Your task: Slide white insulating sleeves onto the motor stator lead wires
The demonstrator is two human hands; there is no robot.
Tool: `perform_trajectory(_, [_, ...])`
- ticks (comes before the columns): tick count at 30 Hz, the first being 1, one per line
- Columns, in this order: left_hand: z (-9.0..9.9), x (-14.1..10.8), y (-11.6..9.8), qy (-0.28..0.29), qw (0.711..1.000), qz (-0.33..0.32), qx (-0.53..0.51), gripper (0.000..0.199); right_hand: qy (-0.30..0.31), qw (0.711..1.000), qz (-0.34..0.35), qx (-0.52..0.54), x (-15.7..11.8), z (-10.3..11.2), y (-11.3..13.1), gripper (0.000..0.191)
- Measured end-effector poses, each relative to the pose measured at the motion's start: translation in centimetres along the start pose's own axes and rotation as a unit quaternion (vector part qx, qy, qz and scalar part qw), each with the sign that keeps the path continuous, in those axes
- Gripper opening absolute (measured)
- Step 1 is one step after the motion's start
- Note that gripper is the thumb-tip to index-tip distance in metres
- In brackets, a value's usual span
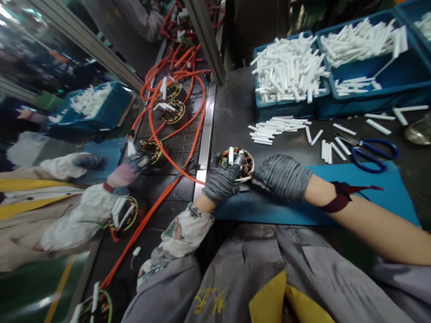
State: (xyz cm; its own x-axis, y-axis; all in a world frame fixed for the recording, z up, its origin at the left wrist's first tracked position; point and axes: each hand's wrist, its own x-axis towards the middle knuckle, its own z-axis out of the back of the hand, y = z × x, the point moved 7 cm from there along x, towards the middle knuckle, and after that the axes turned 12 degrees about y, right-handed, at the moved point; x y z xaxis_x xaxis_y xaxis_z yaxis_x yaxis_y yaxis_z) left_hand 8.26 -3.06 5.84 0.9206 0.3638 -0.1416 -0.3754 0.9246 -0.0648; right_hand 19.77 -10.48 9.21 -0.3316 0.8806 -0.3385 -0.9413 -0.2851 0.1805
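A round wound part (247, 162) with coloured wires lies in front of me, a white sleeve (230, 155) standing upright on it. My left hand (220, 180), in a grey striped glove, is closed around the left side of this part. Just right of it is my right hand (283, 176), gloved the same way, its fingers curled beside the part's rim. What the right fingertips hold, if anything, is hidden. Under both hands lies a blue mat (336, 179). Loose white sleeves (274, 128) are piled beyond my right hand, and blue-handled scissors (370, 154) rest at the mat's far edge.
Blue bins (289, 107) of white sleeves stand at the back right. Left of me, a conveyor (175, 193) carries orange cables (151, 215) and more wound parts (175, 112). A metal post (207, 40) rises behind. Across the conveyor, another person's gloved hand (126, 172) touches a part.
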Motion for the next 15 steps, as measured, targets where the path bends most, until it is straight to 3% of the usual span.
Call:
perform_trajectory(3, [0.0, -0.2, -0.3, -0.001, 1.0, -0.016, 0.023, 0.092, -0.002, 0.999, 0.022, 0.042, -0.6, -2.2, 0.1, 0.044])
perform_trajectory(6, [0.1, 0.2, -0.7, -0.019, 0.999, -0.003, 0.028, 0.092, -0.029, 0.994, -0.028, 0.102, -0.5, -3.5, -1.7, 0.052])
perform_trajectory(8, [-0.1, 0.5, -0.8, -0.026, 0.999, 0.011, 0.027, 0.096, -0.053, 0.985, -0.037, 0.158, -0.6, -3.5, -3.1, 0.054])
perform_trajectory(11, [-0.5, 0.1, -0.5, -0.045, 0.998, 0.035, 0.01, 0.1, -0.099, 0.964, 0.004, 0.248, -1.8, -2.5, -5.8, 0.049])
perform_trajectory(13, [-0.5, -0.8, -0.2, -0.082, 0.996, 0.03, -0.022, 0.102, -0.15, 0.957, -0.062, 0.241, -3.4, -2.0, -9.3, 0.049])
perform_trajectory(15, [-0.4, -1.8, -0.2, -0.129, 0.989, -0.003, -0.066, 0.088, -0.183, 0.947, -0.215, 0.155, -5.2, -2.1, -13.5, 0.046])
